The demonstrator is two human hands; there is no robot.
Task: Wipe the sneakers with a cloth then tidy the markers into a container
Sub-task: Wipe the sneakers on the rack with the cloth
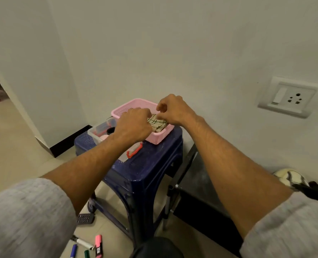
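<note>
White walls (173, 43) w/ a switch plate (288, 96) are standing off to the right of the R grip (173, 110). Both grips are hovering over a pink basket (160, 135), which is sitting on a blue stool (150, 164) directly under them. A checked cloth (159, 124) is lying in the basket between the two grips. R grip is staying narrow, fingers curled, tips pinching the cloth's far edge. L grip (134, 125) is curling down at the cloth's left end; its fingers are hiding behind the knuckles, so can't tell if it's holding anything. A clear container (96, 134) is sitting just left of L grip. The markers (98, 245) are lying on the floor (15, 136), well below L grip. One sneaker (292, 178) is showing low and far right of R grip.
</note>
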